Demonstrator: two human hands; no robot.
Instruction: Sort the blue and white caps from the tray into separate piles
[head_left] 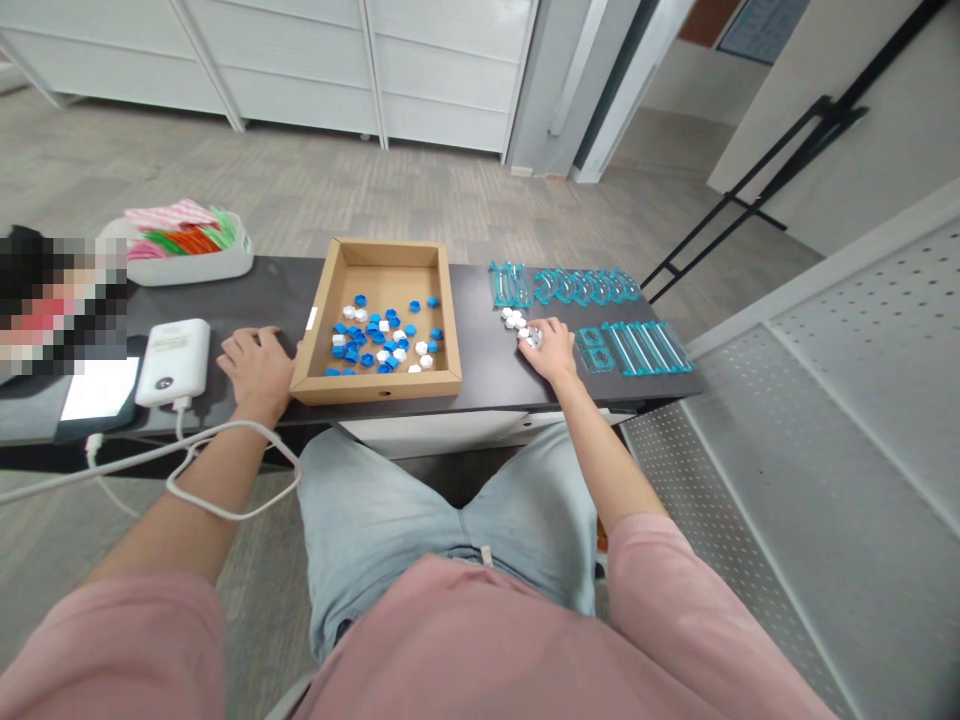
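Observation:
My left hand [259, 368] lies on the dark tabletop with its fingers spread, close against the left wall of an open cardboard box [452, 350]. Blue hexagonal pieces [351, 352] and white hexagonal pieces [422, 349] are scattered in the box, mostly in its near half. To the right of the box, my right hand [553, 350] has its fingers curled over a white hexagonal piece [533, 338]; its fingertips are partly hidden. More white hexagonal pieces [513, 318] lie in a small cluster just beyond those fingers.
Teal clear-plastic parts stand in rows at the right: a back row [589, 287], a near row [651, 348] and a flat frame [595, 350]. On the left are a white power bank [174, 362] with cables, a phone [101, 388] and a white bin [191, 268] of colourful items.

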